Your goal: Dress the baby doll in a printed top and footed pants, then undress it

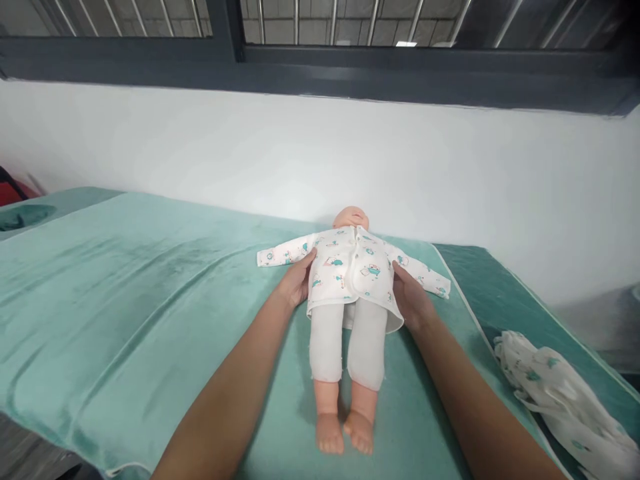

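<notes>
A baby doll [327, 343] lies on its back on the green bed cover, its head by the wall and its bare feet towards me. It wears a white printed shirt [355, 267] closed down the front, with both sleeves spread sideways and no doll hands showing at the cuffs. White cloth covers the legs down to the shins. My left hand [299, 279] grips one side of the doll's torso through the shirt, thumb on top. On the opposite side my right hand [409, 297] does the same. The other fingers are partly hidden beneath the doll.
A bundled white printed garment [565, 400] lies at the right on a darker green strip [500, 287] of the bed cover [125, 300]. The white wall [300, 153] and a dark-framed barred window [325, 70] stand behind. Something red [9, 193] shows at the far left.
</notes>
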Available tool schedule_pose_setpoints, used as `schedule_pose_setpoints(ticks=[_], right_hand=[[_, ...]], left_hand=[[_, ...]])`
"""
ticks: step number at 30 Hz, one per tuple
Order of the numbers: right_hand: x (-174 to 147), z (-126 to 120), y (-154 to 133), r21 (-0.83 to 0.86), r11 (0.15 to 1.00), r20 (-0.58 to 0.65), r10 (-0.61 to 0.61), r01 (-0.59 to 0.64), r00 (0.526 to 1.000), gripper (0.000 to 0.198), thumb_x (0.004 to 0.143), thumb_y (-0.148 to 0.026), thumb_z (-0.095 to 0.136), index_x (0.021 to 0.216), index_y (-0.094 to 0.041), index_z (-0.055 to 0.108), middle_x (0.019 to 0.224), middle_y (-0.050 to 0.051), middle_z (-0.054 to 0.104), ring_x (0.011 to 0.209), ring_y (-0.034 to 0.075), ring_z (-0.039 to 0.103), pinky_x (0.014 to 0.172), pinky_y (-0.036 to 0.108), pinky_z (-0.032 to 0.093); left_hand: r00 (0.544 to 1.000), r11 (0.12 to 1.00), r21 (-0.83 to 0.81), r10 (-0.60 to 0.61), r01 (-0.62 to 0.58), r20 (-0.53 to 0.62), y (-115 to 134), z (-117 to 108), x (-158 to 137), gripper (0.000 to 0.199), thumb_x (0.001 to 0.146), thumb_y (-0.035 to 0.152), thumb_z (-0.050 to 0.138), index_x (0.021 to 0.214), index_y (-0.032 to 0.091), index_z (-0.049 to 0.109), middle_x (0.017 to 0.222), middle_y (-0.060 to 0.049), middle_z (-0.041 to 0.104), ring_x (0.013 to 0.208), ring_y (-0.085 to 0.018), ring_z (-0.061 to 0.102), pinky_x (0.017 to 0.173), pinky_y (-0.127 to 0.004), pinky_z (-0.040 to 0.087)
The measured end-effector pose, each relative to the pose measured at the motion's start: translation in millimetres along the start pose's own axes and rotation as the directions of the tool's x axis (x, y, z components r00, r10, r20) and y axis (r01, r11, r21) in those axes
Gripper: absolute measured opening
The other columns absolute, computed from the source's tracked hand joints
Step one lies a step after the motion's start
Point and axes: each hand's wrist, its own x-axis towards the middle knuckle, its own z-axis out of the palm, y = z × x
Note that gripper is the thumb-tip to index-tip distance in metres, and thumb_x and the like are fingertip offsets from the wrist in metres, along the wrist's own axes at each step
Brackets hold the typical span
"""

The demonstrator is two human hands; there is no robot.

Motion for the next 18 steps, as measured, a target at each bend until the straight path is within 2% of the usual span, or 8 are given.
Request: schedule_pose_setpoints(ticks=[2,6,9,13,15,18], right_hand=[[4,-16,-5,0.088,0.996,-0.045,0.0,0.004,0.999,0.028,0.091,-0.04,0.051,0.103,-0.021,0.066,0.109,0.009,0.072,0.111,0.026,0.065,0.094,0.047,0.056],[10,-56,-15,0.189,0.974,-0.222,-0.085,0.128,0.971,0.02,0.089,-0.029,0.048,0.1,-0.02,0.062,0.112,0.01,0.069,0.113,0.02,0.064,0.099,0.041,0.054],[11,-78,-19,0.213,0.956,-0.285,-0.137,0.202,0.949,0.017,0.088,-0.025,0.046,0.098,-0.021,0.06,0.115,0.009,0.067,0.114,0.018,0.063,0.1,0.039,0.054],[8,-94,-27,0.265,0.936,-0.354,-0.129,0.232,0.926,0.019,0.085,-0.021,0.045,0.098,-0.02,0.059,0.112,0.01,0.067,0.113,0.016,0.064,0.099,0.035,0.053],[8,-100,-31,0.221,0.942,-0.394,-0.15,0.251,0.907,0.021,0.083,-0.021,0.044,0.097,-0.02,0.059,0.109,0.011,0.067,0.11,0.017,0.065,0.099,0.036,0.054],[10,-110,-35,0.046,0.956,-0.455,-0.239,0.291,0.858,0.02,0.079,-0.02,0.041,0.091,-0.022,0.057,0.103,0.011,0.066,0.104,0.02,0.067,0.097,0.042,0.054]], left_hand=[[0.997,0.996,-0.085,0.035,-0.041,-0.07,6,-6,0,0.039,0.093,0.04,0.054,0.12,0.012,0.061,0.118,-0.018,0.069,0.11,-0.027,0.068,0.099,-0.04,0.056],[0.973,0.961,-0.226,0.113,-0.159,-0.204,21,-23,0,0.04,0.098,0.036,0.042,0.127,0.011,0.053,0.126,-0.019,0.064,0.114,-0.024,0.066,0.095,-0.038,0.058],[0.959,0.944,-0.265,0.126,-0.195,-0.255,29,-32,0,0.039,0.1,0.03,0.033,0.129,0.012,0.052,0.13,-0.019,0.061,0.119,-0.024,0.063,0.094,-0.038,0.059],[0.953,0.933,-0.298,0.119,-0.204,-0.28,34,-36,0,0.041,0.102,0.03,0.027,0.131,0.013,0.051,0.137,-0.018,0.057,0.126,-0.026,0.058,0.095,-0.04,0.059],[0.953,0.93,-0.303,0.122,-0.208,-0.278,35,-37,0,0.041,0.102,0.03,0.027,0.131,0.013,0.051,0.14,-0.018,0.055,0.128,-0.026,0.057,0.097,-0.041,0.058],[0.951,0.929,-0.297,0.139,-0.221,-0.275,34,-37,-1,0.04,0.101,0.032,0.03,0.131,0.013,0.05,0.14,-0.019,0.055,0.128,-0.027,0.057,0.099,-0.042,0.056]])
